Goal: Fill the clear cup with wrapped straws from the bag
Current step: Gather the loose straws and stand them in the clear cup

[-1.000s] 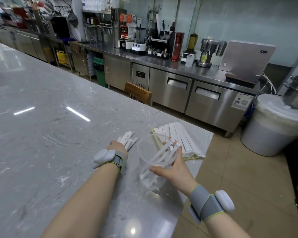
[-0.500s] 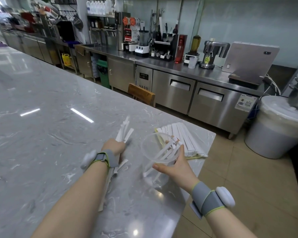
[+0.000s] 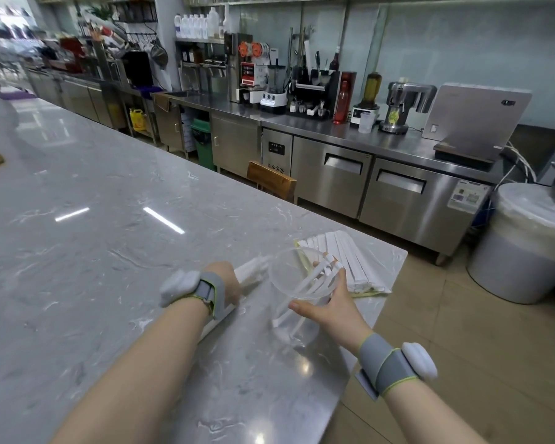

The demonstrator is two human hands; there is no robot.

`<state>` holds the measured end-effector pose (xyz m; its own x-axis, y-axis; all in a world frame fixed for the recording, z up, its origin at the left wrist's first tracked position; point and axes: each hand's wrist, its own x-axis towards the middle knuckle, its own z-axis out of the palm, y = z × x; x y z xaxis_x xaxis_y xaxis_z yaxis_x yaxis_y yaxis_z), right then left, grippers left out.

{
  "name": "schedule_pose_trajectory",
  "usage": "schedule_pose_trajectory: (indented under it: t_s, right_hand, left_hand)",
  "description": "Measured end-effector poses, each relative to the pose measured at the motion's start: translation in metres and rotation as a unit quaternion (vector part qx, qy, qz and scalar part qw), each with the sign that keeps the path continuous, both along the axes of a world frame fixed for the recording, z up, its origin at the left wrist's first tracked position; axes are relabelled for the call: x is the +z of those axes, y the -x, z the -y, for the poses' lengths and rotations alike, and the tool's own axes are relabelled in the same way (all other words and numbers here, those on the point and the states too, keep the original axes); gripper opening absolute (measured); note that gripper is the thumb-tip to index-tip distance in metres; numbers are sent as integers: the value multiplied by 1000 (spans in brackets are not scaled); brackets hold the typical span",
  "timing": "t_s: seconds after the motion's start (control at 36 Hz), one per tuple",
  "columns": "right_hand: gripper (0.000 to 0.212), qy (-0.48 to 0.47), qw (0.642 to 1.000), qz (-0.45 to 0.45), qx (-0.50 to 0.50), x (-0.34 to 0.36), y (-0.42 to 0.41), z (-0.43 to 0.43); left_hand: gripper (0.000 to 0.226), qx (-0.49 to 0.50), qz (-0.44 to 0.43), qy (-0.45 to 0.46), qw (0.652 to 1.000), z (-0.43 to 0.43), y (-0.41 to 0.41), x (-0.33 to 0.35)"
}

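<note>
On the counter (image 3: 109,251), a bundle of wrapped straws (image 3: 253,271) is gripped in the closed left hand (image 3: 226,283). To its right the clear cup (image 3: 298,283), partly filled, is steadied by the right hand (image 3: 330,302), fingers spread around it. The bag (image 3: 343,261) lies beyond. Loading is under way; next, the bundle must be tipped into the cup's mouth.

2 bare forearms, grey wristbands (image 3: 385,364) edged lime, white oval pods (image 3: 419,365)

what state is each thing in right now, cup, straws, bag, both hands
clear cup: tilted, partly filled with wrapped straws
bag of straws: lying flat, open
left hand: closed on a bundle of straws
right hand: holding the cup
</note>
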<state>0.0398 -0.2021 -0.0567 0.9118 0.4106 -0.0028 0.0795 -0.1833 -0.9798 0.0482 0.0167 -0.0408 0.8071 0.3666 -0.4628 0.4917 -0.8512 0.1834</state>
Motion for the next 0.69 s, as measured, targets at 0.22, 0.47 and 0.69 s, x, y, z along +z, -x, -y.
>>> schedule_pose_trajectory:
  t_s: [0.22,0.47,0.69]
  right_hand:
    - [98,7,1000,3,-6,0,0,-1]
    - [102,11,1000,13,-7,2,2,0]
    - [100,14,1000,14,-7,2,3,-1]
  left_hand:
    - [37,0,13,-74,997,9,11,-19]
    - [42,-15,15,-59,998,10,10,-29]
    - [42,38,123,53,990,-1,3,-13]
